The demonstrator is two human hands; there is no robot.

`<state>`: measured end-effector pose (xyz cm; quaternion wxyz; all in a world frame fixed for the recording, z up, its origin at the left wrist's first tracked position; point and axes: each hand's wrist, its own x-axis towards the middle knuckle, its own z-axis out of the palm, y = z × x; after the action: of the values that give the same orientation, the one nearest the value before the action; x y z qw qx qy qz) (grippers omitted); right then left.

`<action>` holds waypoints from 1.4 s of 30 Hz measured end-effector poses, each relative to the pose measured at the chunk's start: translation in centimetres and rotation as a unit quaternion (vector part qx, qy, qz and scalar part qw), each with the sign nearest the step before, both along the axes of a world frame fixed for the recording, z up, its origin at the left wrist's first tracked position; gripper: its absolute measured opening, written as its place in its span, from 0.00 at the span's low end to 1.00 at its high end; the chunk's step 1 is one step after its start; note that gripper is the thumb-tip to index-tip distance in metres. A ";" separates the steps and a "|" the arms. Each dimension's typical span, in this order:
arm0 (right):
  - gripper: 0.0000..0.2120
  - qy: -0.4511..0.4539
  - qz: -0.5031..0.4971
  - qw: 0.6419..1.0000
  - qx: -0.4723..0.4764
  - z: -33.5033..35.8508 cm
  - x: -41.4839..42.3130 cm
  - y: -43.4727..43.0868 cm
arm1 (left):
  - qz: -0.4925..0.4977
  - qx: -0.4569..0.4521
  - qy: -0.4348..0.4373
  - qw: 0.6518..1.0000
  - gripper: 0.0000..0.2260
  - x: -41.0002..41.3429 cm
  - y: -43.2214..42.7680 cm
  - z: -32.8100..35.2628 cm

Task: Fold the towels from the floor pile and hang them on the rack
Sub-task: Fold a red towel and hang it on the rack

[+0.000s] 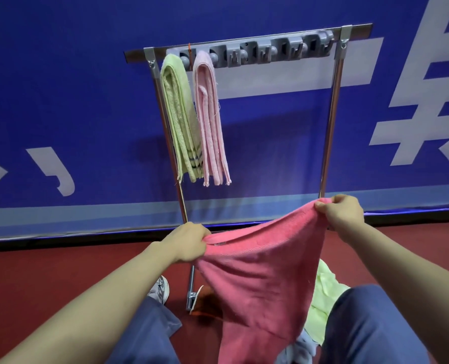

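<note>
I see my left hand [189, 241] curled tight, pinching one top corner of the coral towel [260, 271]. My right hand [340, 214] pinches the other corner and is held higher. The towel sags between them and hangs down between my knees. Ahead stands the rack [331, 122], with a green towel [181, 119] and a pale pink towel [210, 119] hanging side by side at the left end of its top bar. Open bar runs to their right. A light green towel [323, 298] lies on the red floor [47, 279] by my right knee.
</note>
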<state>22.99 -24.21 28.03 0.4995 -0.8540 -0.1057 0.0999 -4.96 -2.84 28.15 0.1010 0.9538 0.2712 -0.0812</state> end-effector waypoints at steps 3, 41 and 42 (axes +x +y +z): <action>0.07 0.062 0.008 0.997 0.052 -0.4 0.1 -0.4 | 0.003 -0.025 -0.007 1.000 0.08 -0.2 -0.2 -0.6; 0.07 -0.070 0.401 0.913 0.033 2.4 -6.3 4.8 | 0.053 -0.377 -0.263 0.886 0.09 5.9 -4.9 -0.9; 0.06 -0.052 0.385 0.920 0.056 2.4 -6.3 4.6 | 0.057 -0.372 -0.240 0.895 0.09 5.2 -4.5 -1.8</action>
<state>16.69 -19.57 30.47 0.4637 -0.7219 -0.4576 0.2334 0.20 -7.33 26.36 0.5143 0.8203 0.2425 0.0607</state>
